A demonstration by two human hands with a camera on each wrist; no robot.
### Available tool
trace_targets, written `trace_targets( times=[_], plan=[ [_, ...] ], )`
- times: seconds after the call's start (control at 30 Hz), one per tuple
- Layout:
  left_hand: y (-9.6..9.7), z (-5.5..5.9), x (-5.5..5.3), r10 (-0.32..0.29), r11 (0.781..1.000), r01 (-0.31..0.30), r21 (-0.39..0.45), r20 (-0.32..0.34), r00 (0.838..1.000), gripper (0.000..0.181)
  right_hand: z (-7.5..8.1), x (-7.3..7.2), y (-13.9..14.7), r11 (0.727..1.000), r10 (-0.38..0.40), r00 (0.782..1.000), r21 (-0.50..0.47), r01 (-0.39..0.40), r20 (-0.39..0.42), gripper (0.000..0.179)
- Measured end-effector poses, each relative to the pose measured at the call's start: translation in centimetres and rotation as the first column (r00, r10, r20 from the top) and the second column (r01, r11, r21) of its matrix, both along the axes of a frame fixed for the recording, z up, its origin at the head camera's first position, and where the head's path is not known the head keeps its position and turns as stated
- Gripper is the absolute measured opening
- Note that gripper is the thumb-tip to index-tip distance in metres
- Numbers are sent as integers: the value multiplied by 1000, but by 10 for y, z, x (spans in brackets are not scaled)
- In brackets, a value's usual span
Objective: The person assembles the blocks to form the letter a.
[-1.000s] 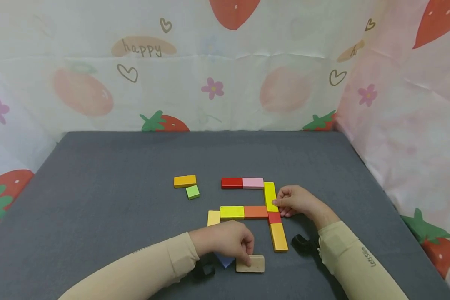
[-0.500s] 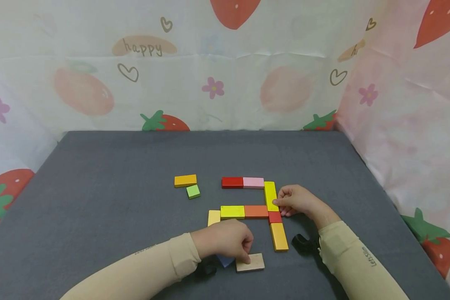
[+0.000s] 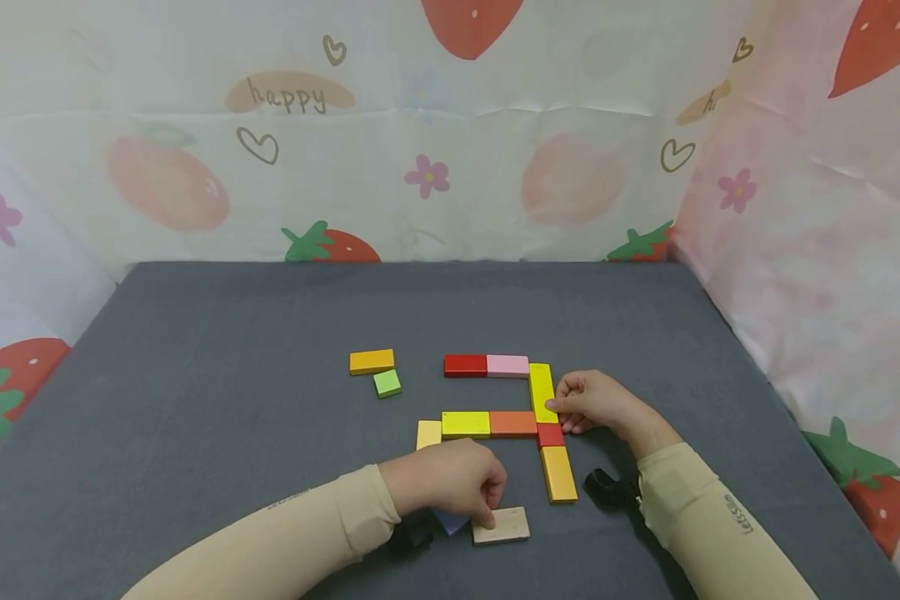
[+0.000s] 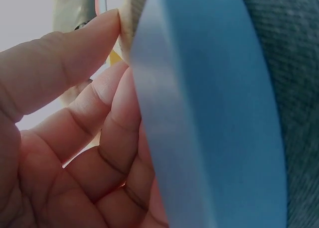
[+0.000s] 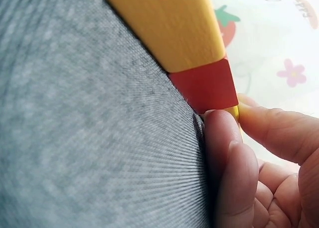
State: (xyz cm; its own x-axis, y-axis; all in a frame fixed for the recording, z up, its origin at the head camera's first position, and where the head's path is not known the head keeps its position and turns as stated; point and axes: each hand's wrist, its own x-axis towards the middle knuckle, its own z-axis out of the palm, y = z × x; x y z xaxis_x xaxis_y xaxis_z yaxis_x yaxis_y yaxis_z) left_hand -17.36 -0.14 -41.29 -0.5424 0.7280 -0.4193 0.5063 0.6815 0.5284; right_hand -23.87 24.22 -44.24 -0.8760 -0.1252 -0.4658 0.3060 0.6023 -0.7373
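Observation:
My left hand (image 3: 453,479) pinches the left end of a plain wooden block (image 3: 506,526) between thumb and fingers, near the table's front. Beside it a blue block (image 3: 451,522) is partly hidden under the hand; it looms large in the left wrist view, its curved blue face (image 4: 224,113) close to the fingers. My right hand (image 3: 596,403) holds the upright-running yellow block (image 3: 541,387), thumb on top and fingers along its right side. A small red block (image 5: 207,86) adjoins it, followed by an orange-yellow block (image 3: 558,475).
A yellow block (image 3: 465,424) and an orange block (image 3: 513,424) form a row left of the red one. Red (image 3: 465,365) and pink (image 3: 507,366) blocks lie farther back. A pale yellow block (image 3: 428,433) is partly covered. Orange (image 3: 371,362) and green (image 3: 387,383) blocks lie apart.
The wooden block has turned slightly, its right end swinging away from the front, and shows more of its top. The left thumb has shifted a little left on it. My right hand stays put.

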Motion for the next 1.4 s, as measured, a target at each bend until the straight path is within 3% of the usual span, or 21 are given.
trace_targets(
  times=[0.3, 0.6, 0.77, 0.93, 1.1, 1.27, 1.4],
  plan=[
    [-4, 5, -1, 50, 998, -51, 45, 14, 999, 14, 1, 1, 0, 1000, 1, 1000, 9, -1, -2, 19],
    [-31, 17, -22, 189, 969, -180, 168, -39, 981, 11, 3, 2, 0, 1000, 5, 1000, 8, -5, -1, 19],
    [-55, 18, -42, 315, 935, -297, 195, -70, 946, 8, 3, 2, -1, 1000, 0, 1000, 10, 0, -4, 19],
    [-82, 16, -65, 434, 892, -408, 196, -111, 894, 5, 5, 2, -2, 1000, -2, 1000, 11, 2, -2, 18],
    [-108, 10, -84, 518, 847, -482, 222, -144, 843, 5, 5, 3, -2, 1000, 8, 1000, 7, -8, -5, 19],
    [-126, 3, -94, 550, 829, -510, 230, -171, 817, 8, 4, 2, -1, 1000, 1, 1000, 15, -1, 7, 19],
    [-132, -2, -98, 561, 824, -526, 210, -184, 807, 9, 3, 2, -1, 1000, -2, 1000, 17, 2, 13, 18]
  ],
)
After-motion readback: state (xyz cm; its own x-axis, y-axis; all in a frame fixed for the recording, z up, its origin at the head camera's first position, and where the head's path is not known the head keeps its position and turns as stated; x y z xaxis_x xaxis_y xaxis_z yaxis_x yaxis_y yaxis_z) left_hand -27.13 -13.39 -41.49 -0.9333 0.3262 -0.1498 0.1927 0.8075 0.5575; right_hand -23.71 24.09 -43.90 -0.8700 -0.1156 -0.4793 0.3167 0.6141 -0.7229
